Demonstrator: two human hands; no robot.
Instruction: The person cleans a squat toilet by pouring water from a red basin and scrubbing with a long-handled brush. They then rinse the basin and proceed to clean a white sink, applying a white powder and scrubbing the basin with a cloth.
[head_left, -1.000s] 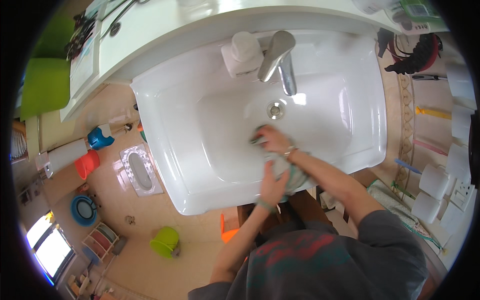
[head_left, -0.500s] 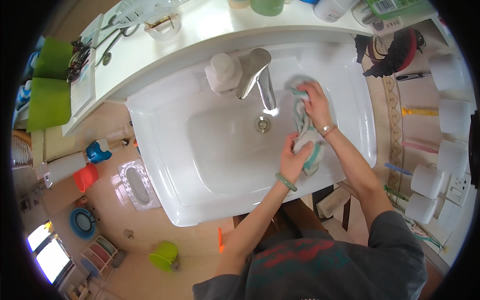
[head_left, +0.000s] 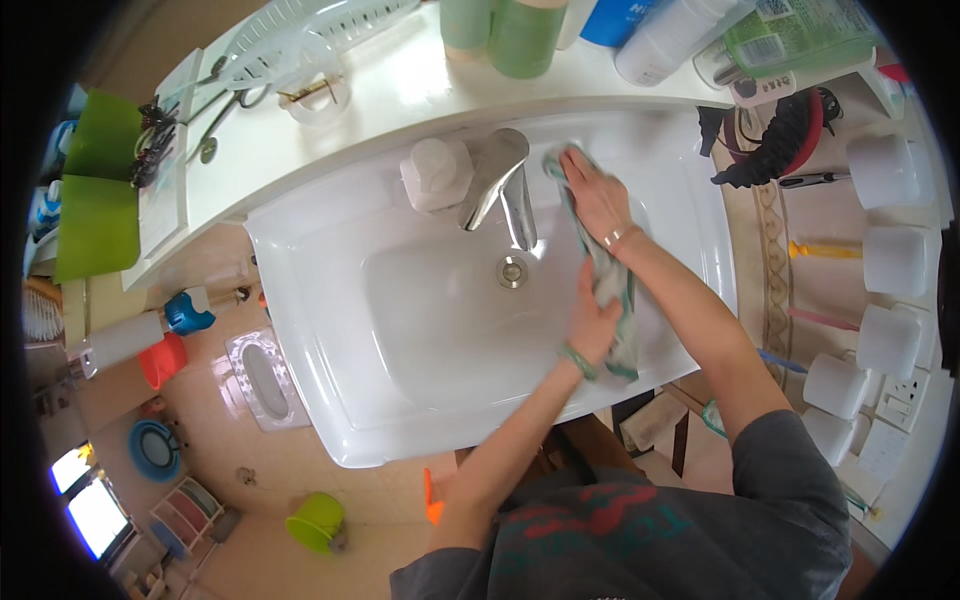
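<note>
A white cloth with green edging lies stretched lengthwise over the right side of the white sink. My right hand presses the far end of it against the sink's back ledge, fingers together, just right of the chrome faucet. Lower down, my left hand grips the cloth's middle near the basin's right side; it is slightly blurred. A green bangle circles my left wrist. Between basin floor and faucet sits the metal drain. Left of the faucet stands a white pump bottle.
A white shelf runs behind the sink, bearing a green bottle, a white bottle and scissors. White cups with toothbrushes line the right wall. A lime-green bucket stands on the floor at left.
My right hand has moved farther back and left, toward the faucet, carrying the cloth's far end. My left hand has shifted slightly nearer, and the cloth now looks more stretched. The view has tilted slightly.
</note>
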